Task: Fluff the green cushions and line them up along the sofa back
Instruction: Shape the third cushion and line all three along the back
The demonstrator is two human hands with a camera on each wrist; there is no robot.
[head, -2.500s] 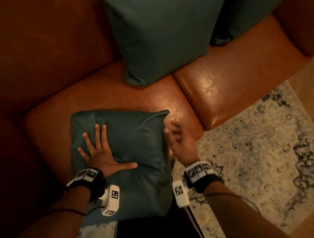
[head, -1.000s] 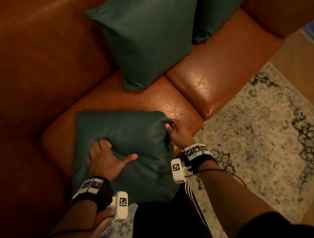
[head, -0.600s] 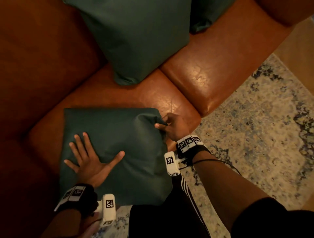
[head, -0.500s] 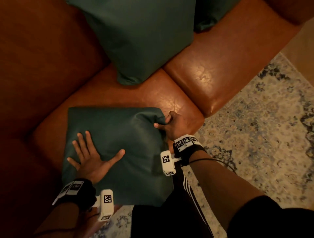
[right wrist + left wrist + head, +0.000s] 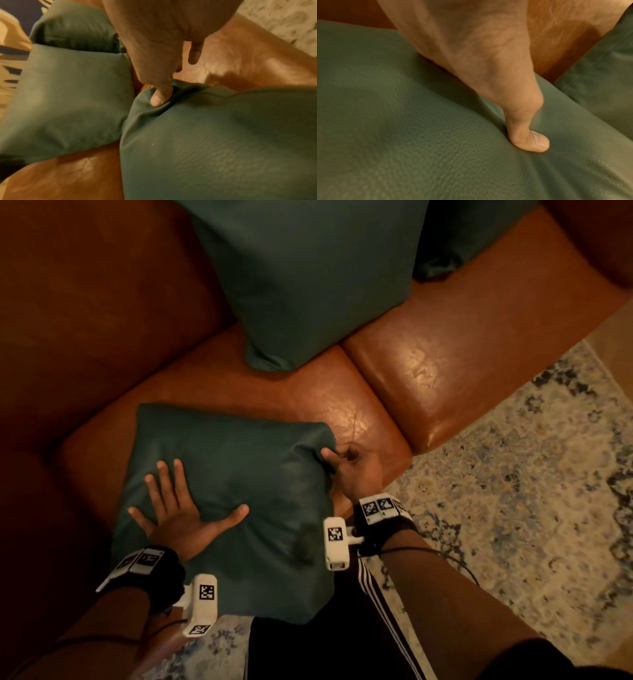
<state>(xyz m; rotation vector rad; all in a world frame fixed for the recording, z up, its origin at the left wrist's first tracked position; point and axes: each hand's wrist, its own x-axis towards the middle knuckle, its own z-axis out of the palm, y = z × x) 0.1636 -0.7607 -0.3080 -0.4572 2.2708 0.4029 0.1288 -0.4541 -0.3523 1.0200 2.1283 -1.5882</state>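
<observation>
A green cushion lies flat on the brown leather sofa seat, its near edge hanging over the seat front. My left hand presses flat on its left half, fingers spread, thumb sunk into the cover. My right hand pinches the cushion's far right corner, thumb on top. A second green cushion leans against the sofa back behind it. A third cushion sits further right, mostly hidden.
A patterned pale rug covers the floor right of the sofa. My leg in dark trousers with white stripes stands against the seat front. The right seat pad is bare.
My left hand went from clutching the cover to lying flat with spread fingers. My right hand took hold of the far right corner and keeps it. The cushion stays in place.
</observation>
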